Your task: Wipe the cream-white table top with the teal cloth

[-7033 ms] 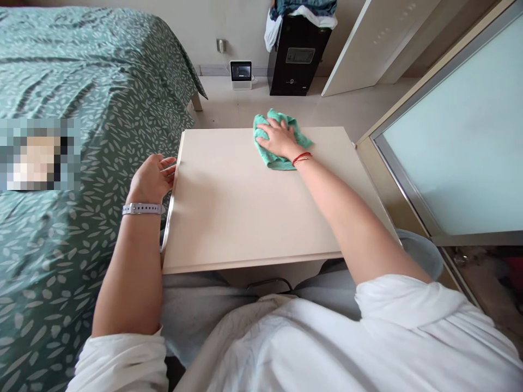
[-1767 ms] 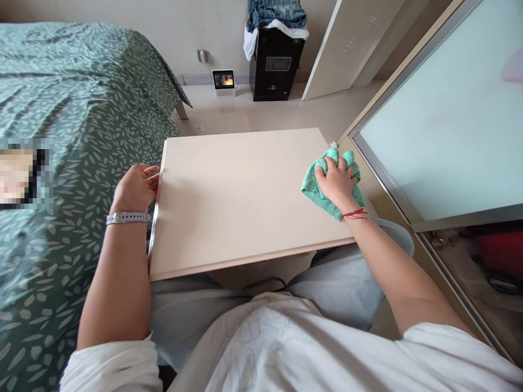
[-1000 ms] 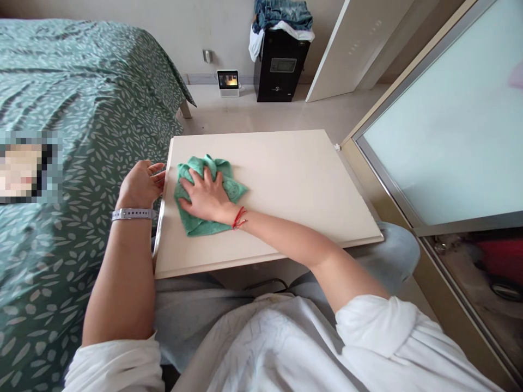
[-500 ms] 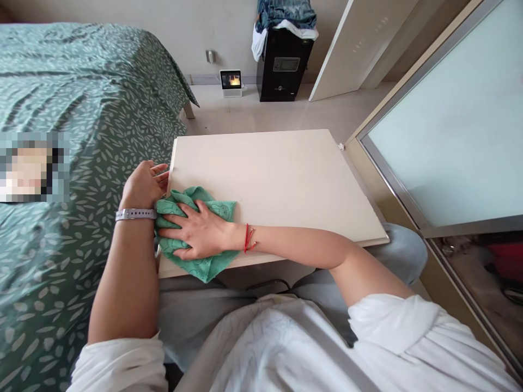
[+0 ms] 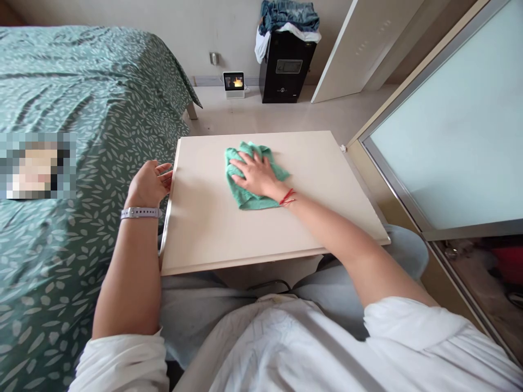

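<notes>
A green cloth (image 5: 261, 201) lies crumpled on a cream-coloured tabletop (image 5: 212, 234), left of its middle toward the far edge. My right hand (image 5: 257, 173) presses flat on the cloth with its fingers spread, a red string bracelet at the wrist. At the tabletop's left edge is my left hand (image 5: 150, 182), its fingers stretched out against or just beside that edge; the exact contact is hard to see. A pale wrist strap (image 5: 140, 212) is on the left wrist.
A bed with a green leaf-patterned cover (image 5: 102, 120) runs along the left, bearing a blurred-out item (image 5: 38, 169). Beyond the tabletop stand a small lit screen (image 5: 234, 81) and a black cabinet (image 5: 286, 71) with folded jeans (image 5: 288, 15). A frosted-glass panel (image 5: 449, 130) stands right.
My right hand and the cloth have moved right and away from me, from the tabletop's near left corner toward its middle. My left hand stays at the left edge.
</notes>
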Demonstrator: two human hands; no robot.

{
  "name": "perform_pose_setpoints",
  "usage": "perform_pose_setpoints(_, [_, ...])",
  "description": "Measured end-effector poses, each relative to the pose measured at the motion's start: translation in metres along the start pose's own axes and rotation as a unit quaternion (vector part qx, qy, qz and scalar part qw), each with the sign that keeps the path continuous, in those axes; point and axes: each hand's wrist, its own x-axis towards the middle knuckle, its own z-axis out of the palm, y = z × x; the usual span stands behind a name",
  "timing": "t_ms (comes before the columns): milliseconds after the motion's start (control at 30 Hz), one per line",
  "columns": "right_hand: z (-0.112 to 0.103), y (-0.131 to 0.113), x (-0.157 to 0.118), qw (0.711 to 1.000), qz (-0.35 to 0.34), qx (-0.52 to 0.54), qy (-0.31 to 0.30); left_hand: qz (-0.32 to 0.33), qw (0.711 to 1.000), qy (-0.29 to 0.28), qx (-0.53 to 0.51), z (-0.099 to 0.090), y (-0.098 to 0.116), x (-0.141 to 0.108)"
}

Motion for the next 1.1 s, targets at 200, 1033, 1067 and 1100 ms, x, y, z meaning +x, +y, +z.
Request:
perform_pose_setpoints(200, [-0.024, 0.088, -0.041, 0.981, 0.187, -0.046, 0.036, -0.015, 1.000, 0.002, 0.005, 0.004, 0.006, -0.013])
perform_pose_setpoints(1033, [-0.010, 0.050, -0.104, 0.926, 0.366, -0.053, 0.070, -0.004, 1.000, -0.002, 0.000, 0.008, 0.003, -0.011])
perform_pose_setpoints(1067, [-0.010, 0.037, -0.093, 0.938, 0.339, -0.047, 0.057, -0.006, 1.000, 0.001, 0.000, 0.008, 0.002, -0.009])
perform_pose_setpoints(1100, [-0.009, 0.024, -0.081, 0.949, 0.310, -0.038, 0.047, -0.008, 1.000, 0.003, 0.002, 0.007, 0.002, -0.006])
